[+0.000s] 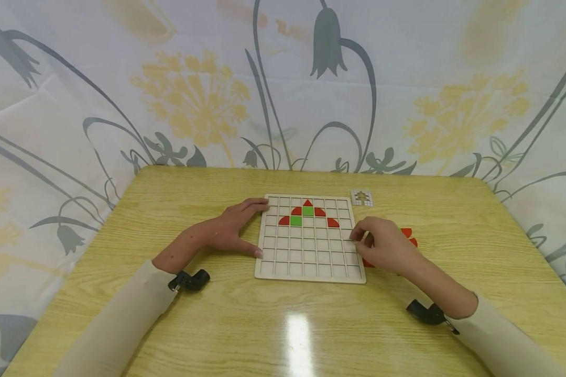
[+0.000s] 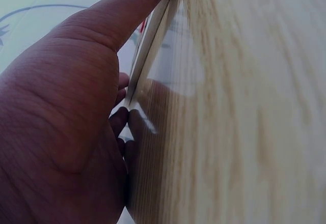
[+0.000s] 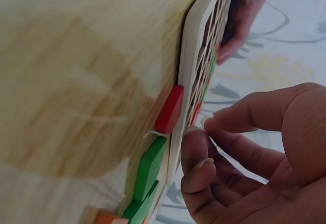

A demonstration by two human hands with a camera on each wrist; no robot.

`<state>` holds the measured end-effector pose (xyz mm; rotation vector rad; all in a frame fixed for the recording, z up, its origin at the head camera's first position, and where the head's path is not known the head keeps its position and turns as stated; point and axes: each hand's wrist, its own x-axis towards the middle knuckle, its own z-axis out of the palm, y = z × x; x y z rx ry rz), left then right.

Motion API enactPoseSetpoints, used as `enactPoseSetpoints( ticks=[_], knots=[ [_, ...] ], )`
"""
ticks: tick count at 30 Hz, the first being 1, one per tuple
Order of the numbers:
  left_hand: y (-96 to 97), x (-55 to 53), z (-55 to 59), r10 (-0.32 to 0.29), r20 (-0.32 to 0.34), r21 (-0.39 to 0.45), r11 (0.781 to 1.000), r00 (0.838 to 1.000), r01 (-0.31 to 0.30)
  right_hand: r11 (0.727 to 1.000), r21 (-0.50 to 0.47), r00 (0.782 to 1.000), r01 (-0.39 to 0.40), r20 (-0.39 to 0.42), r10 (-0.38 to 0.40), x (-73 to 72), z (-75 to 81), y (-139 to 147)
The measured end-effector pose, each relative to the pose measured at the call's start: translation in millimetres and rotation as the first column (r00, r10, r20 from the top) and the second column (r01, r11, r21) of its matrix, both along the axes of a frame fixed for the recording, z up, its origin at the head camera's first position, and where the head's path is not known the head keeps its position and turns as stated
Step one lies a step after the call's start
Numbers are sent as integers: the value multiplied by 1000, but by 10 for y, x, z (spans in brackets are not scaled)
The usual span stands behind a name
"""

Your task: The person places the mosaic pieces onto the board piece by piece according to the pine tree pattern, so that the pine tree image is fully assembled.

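Surface: wood-grained, glossy; offers little grip, at a guess.

Board: lies flat about midway between the surface's left and right edges, toward the far edge. Thin, pale, gridded. Looks stiff and light; likely to skid if nudged. Best steadied by opposite rims, clear of the cells.

Hands: left spread wide, fingers and thumb at the board's rim on the side facing the surface's left edge; bracing rather than gripping. Right curled, tips drawn together by the opposite rim; cannot tell whether a piece sits between them.

Card: small, printed with a tree-like figure, just beyond the board's corner toward the surface's far right corner. Probably bends easily; lift by an edge.

Tiles: red triangle, green squares and rounded red pieces sit in the cells toward the far edge. Loose red pieces and green pieces lie on the side toward the right edge. Rigid, feather-light, likely smooth; pinch by the side walls.
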<state>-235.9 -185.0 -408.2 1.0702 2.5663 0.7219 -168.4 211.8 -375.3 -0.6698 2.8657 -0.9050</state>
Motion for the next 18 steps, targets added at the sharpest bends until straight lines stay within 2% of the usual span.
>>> enactPoseSetpoints(
  ticks=[8, 18],
  knots=[
    [9, 6, 10, 6, 7, -5, 1000, 1000, -6, 999, 48, 1000, -6, -24, 7, 87, -13, 192],
    [15, 31, 43, 3, 15, 10, 1000, 1000, -3, 996, 93, 1000, -13, -13, 14, 172, -40, 348]
  ],
)
